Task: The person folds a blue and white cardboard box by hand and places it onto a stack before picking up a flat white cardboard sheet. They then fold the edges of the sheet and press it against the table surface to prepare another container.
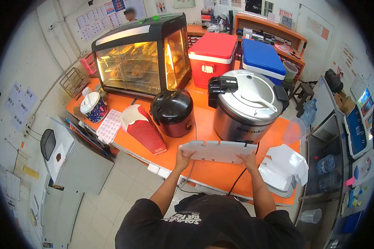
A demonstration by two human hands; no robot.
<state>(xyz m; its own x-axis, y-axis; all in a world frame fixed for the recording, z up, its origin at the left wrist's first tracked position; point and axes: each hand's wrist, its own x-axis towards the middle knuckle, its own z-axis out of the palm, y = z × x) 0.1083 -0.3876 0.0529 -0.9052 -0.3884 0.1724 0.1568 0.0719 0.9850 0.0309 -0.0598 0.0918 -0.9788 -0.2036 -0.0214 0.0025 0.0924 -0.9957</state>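
Two bare hands hold a flat, pale white panel with small notches along its edges (218, 152), one at each end. The left hand (184, 158) pinches the panel's left end, and the right hand (248, 161) pinches the right end; some fingers are hidden, so their exact placement cannot be told. The panel is above the near part of a bright orange table (212, 175), tilted so that a broad face shows.

Just beyond the panel stands a large, silver, cylindrical cooker marked "Miyako" (239, 120), with a white plastic serving spoon (258, 98) lying on its lid. To its left is a smaller, dark red cooker with a glossy black domed lid (173, 114). Near that lies a stack of nested red paper containers (149, 135), and past it a pink-and-white printed sheet (109, 126) and a dark patterned tub with a white lid (96, 111).

Right of the right hand, well apart from the panel, sit stacked white takeaway boxes (278, 171), the top one open. Farther back stand a black-framed, lit glass cabinet with browned food on racks (129, 68), a red-and-white cooler box (212, 52) and a blue-and-white cooler box (262, 58).
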